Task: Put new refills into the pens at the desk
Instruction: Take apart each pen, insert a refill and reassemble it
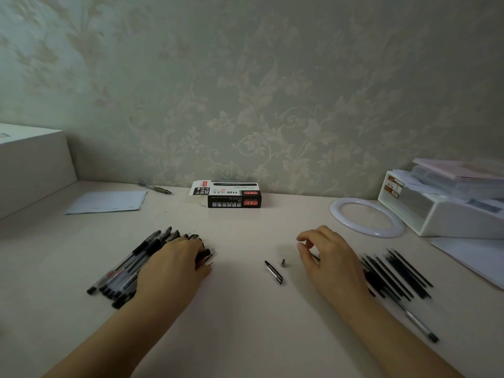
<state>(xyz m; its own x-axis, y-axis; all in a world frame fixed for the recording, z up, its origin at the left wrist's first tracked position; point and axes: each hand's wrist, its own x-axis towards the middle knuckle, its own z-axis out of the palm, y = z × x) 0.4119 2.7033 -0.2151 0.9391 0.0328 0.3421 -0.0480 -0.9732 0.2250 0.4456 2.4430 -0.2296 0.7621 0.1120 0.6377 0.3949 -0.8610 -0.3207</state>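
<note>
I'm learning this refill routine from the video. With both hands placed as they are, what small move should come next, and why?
Probably the left hand should lift one pen clear of the pile of pens it rests on. A loose cap and metal tip already lie mid-desk, and the right hand is by the refills, seemingly with something thin under its fingers, ready to supply one.
</note>
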